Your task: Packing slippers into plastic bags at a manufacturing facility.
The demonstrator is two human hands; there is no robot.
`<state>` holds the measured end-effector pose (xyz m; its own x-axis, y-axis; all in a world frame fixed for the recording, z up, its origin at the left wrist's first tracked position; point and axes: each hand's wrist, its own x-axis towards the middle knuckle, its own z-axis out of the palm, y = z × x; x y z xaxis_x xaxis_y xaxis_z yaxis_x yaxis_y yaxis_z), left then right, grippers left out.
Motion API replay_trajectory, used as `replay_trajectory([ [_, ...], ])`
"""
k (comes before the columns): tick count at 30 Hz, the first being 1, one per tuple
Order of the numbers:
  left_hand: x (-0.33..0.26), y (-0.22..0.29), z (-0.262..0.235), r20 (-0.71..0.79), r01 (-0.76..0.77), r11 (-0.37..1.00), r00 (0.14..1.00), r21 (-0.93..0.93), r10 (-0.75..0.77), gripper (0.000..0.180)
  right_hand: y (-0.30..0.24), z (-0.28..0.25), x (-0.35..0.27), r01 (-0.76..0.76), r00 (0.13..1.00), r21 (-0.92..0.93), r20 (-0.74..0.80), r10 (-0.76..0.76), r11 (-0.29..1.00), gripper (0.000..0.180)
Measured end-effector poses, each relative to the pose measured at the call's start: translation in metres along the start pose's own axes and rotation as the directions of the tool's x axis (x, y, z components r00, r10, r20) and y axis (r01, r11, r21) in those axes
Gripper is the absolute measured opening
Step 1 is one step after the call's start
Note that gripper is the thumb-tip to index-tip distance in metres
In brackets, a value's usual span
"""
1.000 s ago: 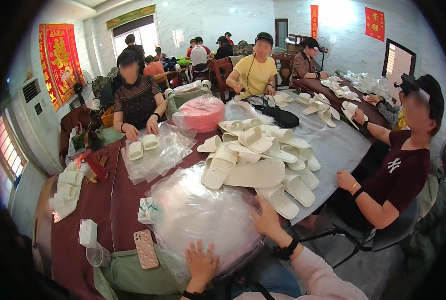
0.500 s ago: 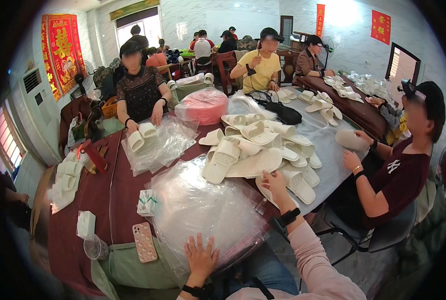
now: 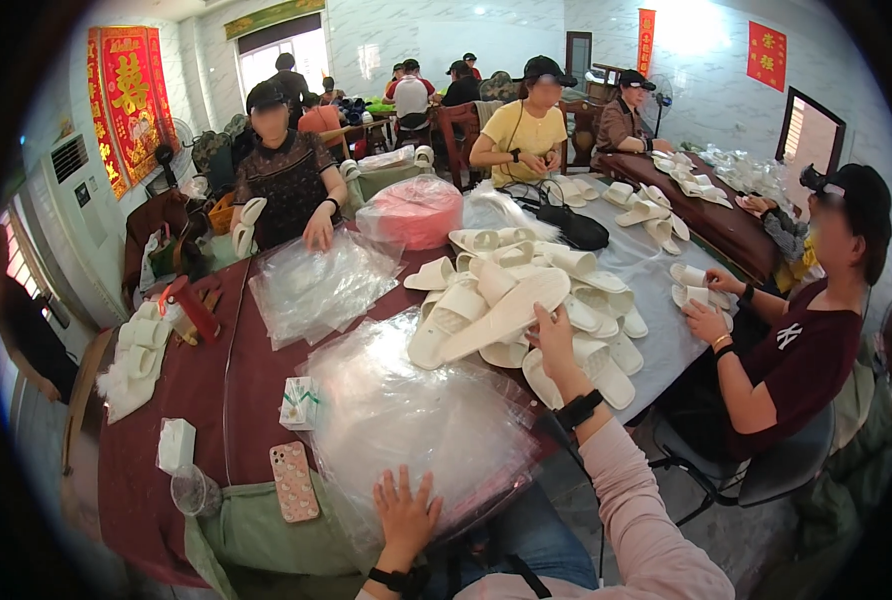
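My right hand point(image 3: 554, 345) grips the edge of a cream slipper point(image 3: 496, 315), which is tilted with its long flat face toward me. A heap of similar slippers point(image 3: 591, 355) lies beneath and behind it. Nearer to me, my left hand point(image 3: 406, 508) rests flat with spread fingers on a stack of clear plastic bags point(image 3: 406, 400). My thumb is on the near side of the held slipper; the fingertips behind it are partly hidden.
A phone point(image 3: 294, 482), a small box point(image 3: 299, 403) and a clear cup point(image 3: 194, 494) stand left of the bags. Across the table, one person handles bags point(image 3: 326, 285) and slippers. At right, a seated person holds slippers point(image 3: 701, 290). A pink roll point(image 3: 411, 212) lies behind the heap.
The slipper at my right hand has risen and tilted off the heap, with my hand moving slightly up. My left hand has stayed on the bags. The person across has lifted slippers off their bags.
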<state>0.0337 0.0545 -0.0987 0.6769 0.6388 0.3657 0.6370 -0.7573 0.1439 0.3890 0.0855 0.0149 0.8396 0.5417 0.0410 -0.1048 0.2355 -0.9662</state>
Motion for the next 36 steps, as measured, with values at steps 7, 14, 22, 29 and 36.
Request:
replay_trajectory([
  [7,0.002,0.002,0.0,-0.004,-0.005,1.0,1.0,0.011,0.005,0.046,-0.013,-0.012,0.024,-0.077,0.991,0.314,0.129,0.038,0.946,0.02],
  [14,0.001,0.002,0.001,0.021,0.001,1.0,1.0,-0.006,-0.001,0.045,-0.014,-0.017,0.027,-0.212,0.96,0.512,0.268,0.08,0.832,0.019],
  [22,0.002,0.003,0.001,0.015,-0.012,1.0,1.0,-0.01,0.012,0.046,-0.035,-0.004,0.016,-0.223,0.921,0.592,0.389,-0.032,0.774,0.022],
  [29,0.0,-0.003,-0.003,0.029,0.061,0.986,0.998,-0.154,-0.057,0.066,-0.067,0.015,-0.053,-0.376,0.799,0.475,0.601,0.019,0.795,0.034],
  [36,-0.005,-0.016,-0.031,-0.232,-0.082,0.496,0.941,-0.864,-0.248,0.103,-0.048,0.019,-0.114,-0.21,0.739,-0.139,0.625,0.25,0.968,0.031],
])
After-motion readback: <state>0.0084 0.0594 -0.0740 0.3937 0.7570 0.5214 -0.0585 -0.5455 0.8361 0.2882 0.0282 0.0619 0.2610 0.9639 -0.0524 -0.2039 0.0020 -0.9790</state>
